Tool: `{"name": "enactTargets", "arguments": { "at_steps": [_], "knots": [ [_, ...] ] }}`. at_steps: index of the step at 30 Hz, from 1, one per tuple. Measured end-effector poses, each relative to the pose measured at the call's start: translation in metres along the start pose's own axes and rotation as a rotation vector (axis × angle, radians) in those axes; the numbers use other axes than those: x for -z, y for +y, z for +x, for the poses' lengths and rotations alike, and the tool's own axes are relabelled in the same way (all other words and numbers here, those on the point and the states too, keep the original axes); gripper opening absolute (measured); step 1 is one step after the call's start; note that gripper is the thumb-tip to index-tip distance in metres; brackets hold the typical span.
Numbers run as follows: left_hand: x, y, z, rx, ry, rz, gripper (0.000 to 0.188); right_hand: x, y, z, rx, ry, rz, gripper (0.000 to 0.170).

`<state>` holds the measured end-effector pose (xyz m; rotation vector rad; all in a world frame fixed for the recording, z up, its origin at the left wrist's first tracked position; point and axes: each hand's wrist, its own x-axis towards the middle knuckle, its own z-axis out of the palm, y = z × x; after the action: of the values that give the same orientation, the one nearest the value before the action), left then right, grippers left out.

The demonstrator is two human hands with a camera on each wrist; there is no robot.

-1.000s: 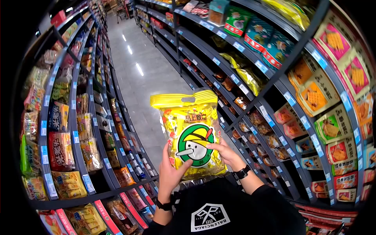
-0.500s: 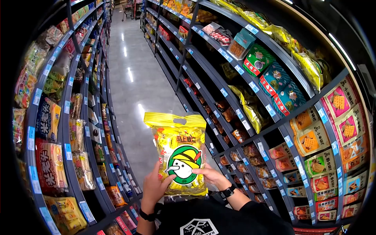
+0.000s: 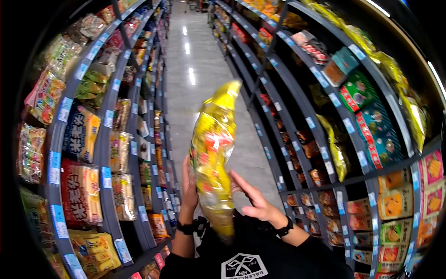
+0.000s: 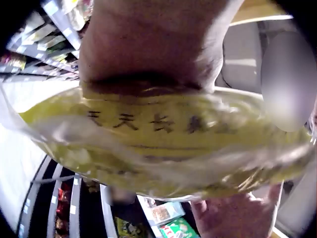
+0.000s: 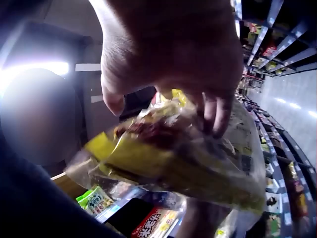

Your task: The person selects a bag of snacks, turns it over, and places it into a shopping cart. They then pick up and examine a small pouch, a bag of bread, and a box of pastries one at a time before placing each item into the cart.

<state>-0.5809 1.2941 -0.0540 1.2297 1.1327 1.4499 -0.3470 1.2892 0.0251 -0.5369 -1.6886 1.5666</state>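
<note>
A yellow bag of snacks (image 3: 213,149) in clear, shiny plastic is turned edge-on in front of the body, its top pointing up and away. My left hand (image 3: 188,186) grips it from the left, with the fingers partly hidden behind the plastic. To the right of the bag, my right hand (image 3: 255,200) has its fingers extended toward the edge and its thumb held apart. Printed characters run along the yellow bag edge (image 4: 163,129) below the left hand in the left wrist view. In the right wrist view, the right hand (image 5: 173,54) arches over the crinkled bag (image 5: 163,163).
Shelves of packaged snacks line both sides of a grey-floored aisle (image 3: 186,97). Red and cream packs (image 3: 81,193) sit on the left shelf. Teal and green bags (image 3: 376,130) stand on the right, with yellow bags (image 3: 337,149) lower down.
The bag has turned from its front face to its narrow side and risen. The right hand has let go of its front and opened out beside it. The view has swung left.
</note>
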Motion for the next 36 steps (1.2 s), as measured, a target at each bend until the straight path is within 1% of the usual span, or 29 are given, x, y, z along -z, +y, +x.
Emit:
{"name": "enactTargets", "arguments": {
  "at_steps": [1,2,4,5,6,7,9,10,14,17,21,23,24,25,27,28,31,32,33,35,36],
  "knots": [
    [0.031,-0.073,-0.028,0.429,-0.095,-0.887,0.066,0.005,0.000,0.014,0.083,-0.115,-0.075,0.093],
    [0.037,-0.079,-0.025,0.479,-0.081,-0.966,0.065,0.003,-0.007,0.030,0.190,-0.133,-0.186,0.088],
    [0.031,-0.083,-0.010,0.540,-0.056,-1.068,0.065,-0.001,-0.021,0.058,0.251,-0.196,-0.368,0.076],
    [0.024,-0.084,0.004,0.546,-0.047,-1.085,0.065,0.000,-0.021,0.069,0.271,-0.238,-0.451,0.071],
    [0.014,-0.084,0.019,0.547,-0.028,-1.097,0.064,0.002,-0.019,0.082,0.329,-0.219,-0.380,0.058],
    [0.003,-0.085,0.036,0.550,-0.017,-1.107,0.064,0.006,-0.016,0.094,0.340,-0.212,-0.364,0.058],
    [-0.010,-0.087,0.065,0.560,0.001,-1.101,0.064,0.015,-0.013,0.113,0.463,-0.235,-0.287,0.049],
    [-0.014,-0.087,0.077,0.562,0.005,-1.095,0.063,0.020,-0.017,0.123,0.464,-0.214,-0.303,0.042],
    [-0.024,-0.092,0.123,0.590,0.005,-1.051,0.062,0.046,-0.015,0.154,0.501,-0.178,-0.306,0.037],
    [-0.032,-0.098,0.153,0.623,-0.021,-1.009,0.062,0.066,-0.006,0.169,0.535,-0.100,-0.282,0.036],
    [-0.051,-0.108,0.189,0.703,-0.103,-0.949,0.061,0.087,0.004,0.186,0.556,0.004,-0.308,0.039],
    [-0.064,-0.116,0.204,0.740,-0.148,-0.928,0.060,0.096,0.013,0.192,0.547,0.050,-0.231,0.035],
    [-0.071,-0.119,0.213,0.761,-0.179,-0.919,0.060,0.101,0.015,0.194,0.504,0.091,-0.203,0.032],
    [-0.079,-0.123,0.220,0.780,-0.213,-0.905,0.060,0.107,0.020,0.196,0.494,0.141,-0.236,0.032],
    [-0.096,-0.131,0.236,0.835,-0.285,-0.886,0.059,0.117,0.034,0.200,0.419,0.256,-0.200,0.032],
    [-0.105,-0.136,0.243,0.863,-0.328,-0.872,0.059,0.121,0.041,0.202,0.362,0.330,-0.203,0.028],
    [-0.126,-0.146,0.263,0.920,-0.435,-0.846,0.058,0.137,0.052,0.212,0.328,0.514,-0.377,0.030],
    [-0.129,-0.148,0.270,0.937,-0.461,-0.838,0.058,0.143,0.056,0.216,0.314,0.539,-0.444,0.035],
    [-0.132,-0.151,0.277,0.951,-0.487,-0.830,0.058,0.147,0.059,0.220,0.305,0.565,-0.466,0.035],
    [-0.132,-0.156,0.293,0.979,-0.531,-0.807,0.057,0.154,0.064,0.229,0.180,0.665,-0.545,0.038],
    [-0.130,-0.159,0.302,0.991,-0.550,-0.792,0.057,0.159,0.072,0.233,0.139,0.640,-0.648,0.064]
  ]
}}
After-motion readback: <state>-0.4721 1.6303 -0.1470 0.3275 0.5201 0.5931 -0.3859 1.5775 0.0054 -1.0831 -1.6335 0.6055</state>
